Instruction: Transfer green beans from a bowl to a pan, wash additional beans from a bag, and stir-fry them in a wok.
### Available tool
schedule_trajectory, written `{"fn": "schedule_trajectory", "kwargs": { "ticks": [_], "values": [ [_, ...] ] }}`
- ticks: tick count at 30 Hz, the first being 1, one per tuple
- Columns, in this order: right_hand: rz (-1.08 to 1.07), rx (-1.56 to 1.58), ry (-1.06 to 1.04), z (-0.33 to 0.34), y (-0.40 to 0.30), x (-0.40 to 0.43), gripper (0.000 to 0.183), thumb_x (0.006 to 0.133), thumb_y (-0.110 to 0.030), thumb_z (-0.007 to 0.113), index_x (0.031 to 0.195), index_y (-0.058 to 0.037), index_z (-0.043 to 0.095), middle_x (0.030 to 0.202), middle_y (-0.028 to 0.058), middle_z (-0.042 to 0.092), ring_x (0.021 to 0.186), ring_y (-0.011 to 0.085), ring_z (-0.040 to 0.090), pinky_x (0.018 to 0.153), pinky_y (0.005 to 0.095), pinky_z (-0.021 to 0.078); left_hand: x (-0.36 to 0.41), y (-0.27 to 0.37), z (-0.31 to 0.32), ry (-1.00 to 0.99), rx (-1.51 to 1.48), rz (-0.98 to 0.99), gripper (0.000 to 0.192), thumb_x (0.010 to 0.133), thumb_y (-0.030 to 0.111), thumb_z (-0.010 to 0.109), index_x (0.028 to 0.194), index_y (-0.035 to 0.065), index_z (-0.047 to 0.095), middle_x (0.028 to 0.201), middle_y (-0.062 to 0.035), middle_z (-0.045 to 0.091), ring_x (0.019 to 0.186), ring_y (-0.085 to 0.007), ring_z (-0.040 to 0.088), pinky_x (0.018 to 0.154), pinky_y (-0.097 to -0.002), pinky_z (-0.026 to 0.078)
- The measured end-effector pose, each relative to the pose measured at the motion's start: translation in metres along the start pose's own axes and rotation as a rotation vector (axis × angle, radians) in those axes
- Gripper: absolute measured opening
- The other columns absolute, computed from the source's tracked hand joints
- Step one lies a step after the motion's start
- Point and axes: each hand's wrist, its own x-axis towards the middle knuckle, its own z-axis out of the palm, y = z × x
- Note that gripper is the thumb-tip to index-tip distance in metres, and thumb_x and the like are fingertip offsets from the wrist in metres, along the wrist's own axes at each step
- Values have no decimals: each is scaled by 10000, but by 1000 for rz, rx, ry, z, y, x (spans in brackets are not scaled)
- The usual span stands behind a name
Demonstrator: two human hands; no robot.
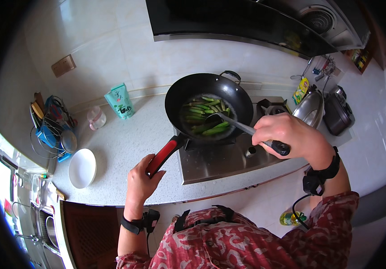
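Note:
A black wok (209, 84) stands on the steel gas stove (209, 164), with green okra pods (213, 107) lying in shallow liquid inside it. My left hand (142, 178) grips the end of the wok's red and black handle (164, 154). In my right hand (285, 134) is the handle of a dark ladle (238, 124), whose black end sticks out below my fingers. The ladle's bowl is down among the okra, partly hidden by the pods and liquid.
Left on the speckled counter (115, 144) are a white bowl (82, 168), a teal pouch (120, 101), a pink-handled jar (96, 117) and a wire utensil rack (53, 131). Right of the stove stand a metal lid (309, 107) and a dark appliance (338, 112). A range hood (240, 27) overhangs the back.

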Motion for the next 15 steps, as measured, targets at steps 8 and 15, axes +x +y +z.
{"fn": "schedule_trajectory", "kwargs": {
  "ticks": [8,15],
  "values": [
    [19,-44,38,-11,-10,-9,168,596,0,582,744,-76,557,678,82,514,616,262,550,527,335,436,0,-2,2,6,9,-2,462,609,99,713,1031,19,541,790,-143,613,682,-216,607,633,-290,477],
    [12,-68,8,8,1,-6,168,619,10,557,763,-74,542,658,80,490,623,259,544,535,348,436,-1,2,1,-2,7,-16,475,608,96,715,1042,19,537,804,-144,613,693,-208,609,638,-289,480]
  ]
}}
